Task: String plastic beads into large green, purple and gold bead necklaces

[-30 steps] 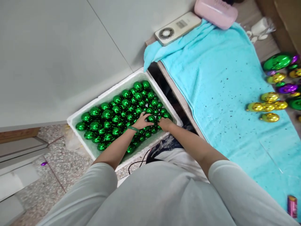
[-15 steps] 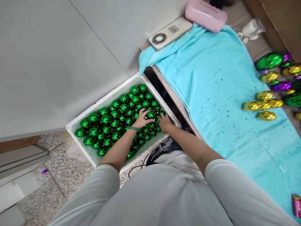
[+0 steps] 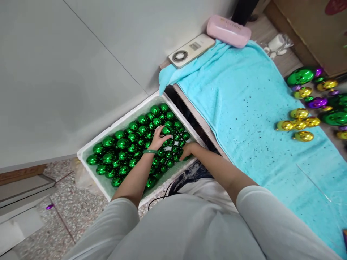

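Observation:
A white foam box [image 3: 89, 151] on the floor holds several shiny green balls [image 3: 119, 142]. My left hand [image 3: 157, 139], with a green bangle at the wrist, lies on the balls near the box's right end, fingers curled round one green ball [image 3: 166, 130]. My right hand [image 3: 188, 150] is beside it at the box's near right corner, fingers bent down among the balls; what they hold is hidden.
A turquoise towel [image 3: 244, 108] covers a low table on the right. On it lie gold balls [image 3: 298, 124], with green and purple balls [image 3: 311, 77] beyond. A white remote-like device [image 3: 191, 50] and a pink case [image 3: 229, 30] lie at the table's far end. A grey wall stands behind the box.
My left hand has closed over one green ball. My right hand has drawn back a little toward the box's near edge. The camera has shifted slightly.

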`<state>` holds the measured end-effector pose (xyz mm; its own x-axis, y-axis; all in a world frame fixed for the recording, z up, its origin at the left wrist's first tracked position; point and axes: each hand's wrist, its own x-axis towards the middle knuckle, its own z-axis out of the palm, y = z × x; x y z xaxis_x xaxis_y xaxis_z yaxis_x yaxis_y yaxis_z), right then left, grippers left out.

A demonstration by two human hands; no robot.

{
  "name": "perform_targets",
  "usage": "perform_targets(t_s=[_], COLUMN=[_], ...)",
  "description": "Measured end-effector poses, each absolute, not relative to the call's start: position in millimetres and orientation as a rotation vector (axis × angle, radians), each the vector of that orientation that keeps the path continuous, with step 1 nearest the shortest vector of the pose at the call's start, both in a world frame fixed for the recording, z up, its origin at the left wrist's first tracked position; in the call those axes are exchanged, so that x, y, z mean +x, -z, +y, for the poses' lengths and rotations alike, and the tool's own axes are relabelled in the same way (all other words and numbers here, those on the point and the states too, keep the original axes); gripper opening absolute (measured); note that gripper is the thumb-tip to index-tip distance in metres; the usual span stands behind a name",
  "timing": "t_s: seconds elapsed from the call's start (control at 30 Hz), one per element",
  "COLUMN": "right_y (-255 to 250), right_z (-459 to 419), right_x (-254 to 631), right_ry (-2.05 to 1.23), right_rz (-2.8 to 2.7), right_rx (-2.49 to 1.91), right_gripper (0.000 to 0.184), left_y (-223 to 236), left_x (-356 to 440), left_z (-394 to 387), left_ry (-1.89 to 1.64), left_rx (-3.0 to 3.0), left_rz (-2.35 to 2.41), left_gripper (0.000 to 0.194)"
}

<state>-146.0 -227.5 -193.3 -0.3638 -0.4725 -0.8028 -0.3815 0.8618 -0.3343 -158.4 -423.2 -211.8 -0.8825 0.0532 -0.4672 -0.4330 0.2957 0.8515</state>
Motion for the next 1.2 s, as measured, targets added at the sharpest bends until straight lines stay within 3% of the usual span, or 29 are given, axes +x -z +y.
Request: perform_targets(t_s=[0.13, 0.27, 0.5, 0.6, 0.7, 0.9, 1.07, 1.2], right_y=[184, 150, 0, -50, -63, -48, -55, -52], right_z=[-225, -227, -161, -77, 8, 79, 94, 122], right_x=[-148, -140, -140, -151, -165, -183, -161, -109], right_ry=[0.115, 0.205, 0.797, 0.565, 0.215, 0.039, 0.178, 0.358], right_rz=[1.910, 1.954, 2.466, 2.796, 2.886, 2.778, 2.823, 3.069], right_rx=[-0.525, -0.448, -0.758, -0.542, -0.316, -0.244, -0.095, 0.110], right_gripper=[0.089, 0.086, 0.070, 0.068, 0.069, 0.073, 0.093, 0.078], left_y=[212, 206, 172, 143, 91, -8, -6, 7], left_x=[-188, -211, -190, -184, -199, -252, -280, -289], left_z=[-416, -403, -407, -423, -418, -278, -134, -81], left_ry=[-1.300, -1.266, -1.278, -1.303, -1.325, -1.271, -1.158, -1.008], left_rx=[-0.118, -0.232, -0.152, -0.070, 0.182, 0.658, 0.961, 1.077], left_rz=[2.318, 2.261, 2.242, 2.220, 2.208, 2.229, 2.250, 2.282], left_gripper=[0.075, 0.069, 0.062, 0.058, 0.056, 0.064, 0.070, 0.069])
